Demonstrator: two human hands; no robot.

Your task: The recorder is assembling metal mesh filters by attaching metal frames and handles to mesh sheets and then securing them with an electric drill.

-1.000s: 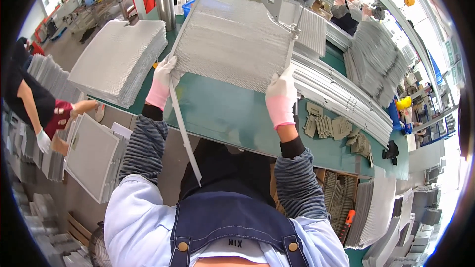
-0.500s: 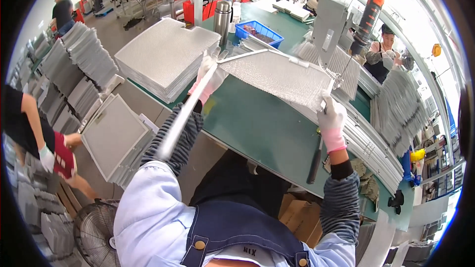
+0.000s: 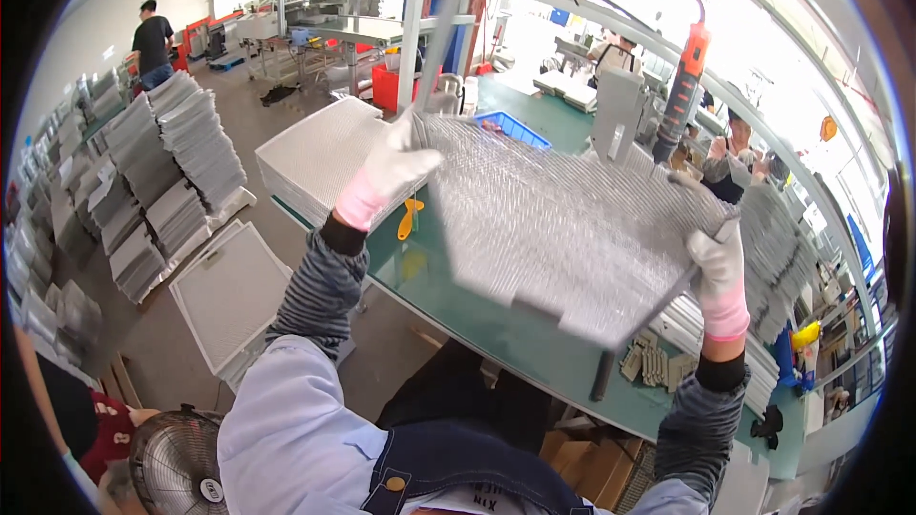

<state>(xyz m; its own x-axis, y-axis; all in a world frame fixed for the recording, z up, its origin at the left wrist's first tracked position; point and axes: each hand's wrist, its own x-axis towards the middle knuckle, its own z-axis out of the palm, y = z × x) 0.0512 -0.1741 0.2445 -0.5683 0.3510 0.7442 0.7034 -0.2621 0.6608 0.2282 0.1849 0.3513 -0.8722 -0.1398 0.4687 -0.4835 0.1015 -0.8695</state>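
A silver pleated mesh panel (image 3: 563,229) hangs tilted above the green bench, its surface smeared by motion. My left hand (image 3: 391,167), in a white glove with a pink cuff, is closed on the panel's upper left corner. From beside that hand a long thin metal strip (image 3: 445,29) rises, blurred; how it joins the panel cannot be made out. My right hand (image 3: 718,272), gloved alike, grips the panel's right corner. A dark edge runs down from it toward the panel's lower tip. Under that tip lies a tool with a dark handle (image 3: 603,375).
Mesh panels are stacked (image 3: 320,148) at the bench's left, near an orange scraper (image 3: 410,219). Behind stands a blue bin (image 3: 515,129). An orange-and-black power tool (image 3: 685,86) hangs at the right. Small metal pieces (image 3: 654,367) lie on the bench (image 3: 515,343). Coworkers stand farther off.
The panel has come up off the bench and tilted toward me. The strip by my left hand swung from pointing at me to pointing upward. My hands moved farther apart.
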